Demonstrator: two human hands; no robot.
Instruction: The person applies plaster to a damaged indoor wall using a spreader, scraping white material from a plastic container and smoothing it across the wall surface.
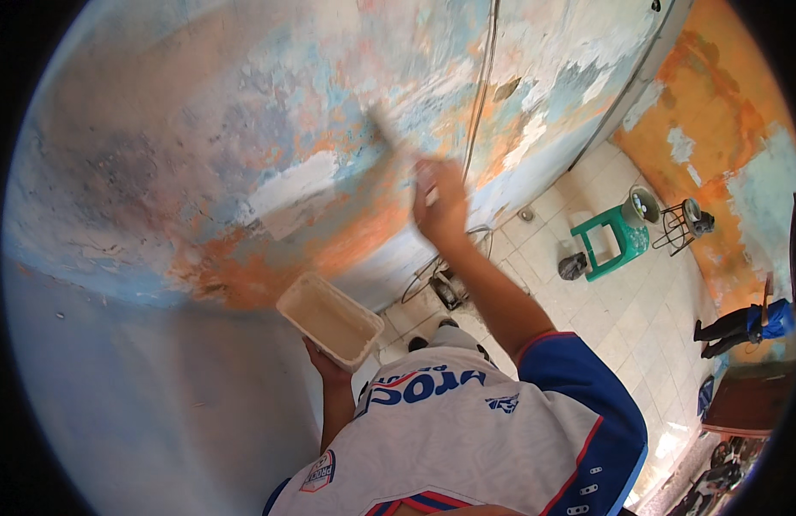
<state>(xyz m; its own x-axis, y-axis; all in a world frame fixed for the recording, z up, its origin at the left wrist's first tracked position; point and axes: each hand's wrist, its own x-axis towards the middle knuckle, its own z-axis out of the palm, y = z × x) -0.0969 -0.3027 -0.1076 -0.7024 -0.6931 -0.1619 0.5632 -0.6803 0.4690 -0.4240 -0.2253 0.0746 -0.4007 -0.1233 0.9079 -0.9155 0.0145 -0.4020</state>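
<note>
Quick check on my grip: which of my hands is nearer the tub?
Your left hand: it holds the tub against its lower side in view. Your right hand is apart from it, up and to the right, holding a blurred tool toward the wall.

The blurred, bare right hand (441,202), fingers curled into a grip, sits at one o'clock, its forearm (501,297) angled toward eleven; the partly hidden, bare left hand (331,365) at seven.

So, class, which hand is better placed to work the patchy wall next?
Probably the right hand: it holds a blurred tool extended toward the patchy wall, though contact is unclear. The left hand is occupied holding the pale tub.
</note>
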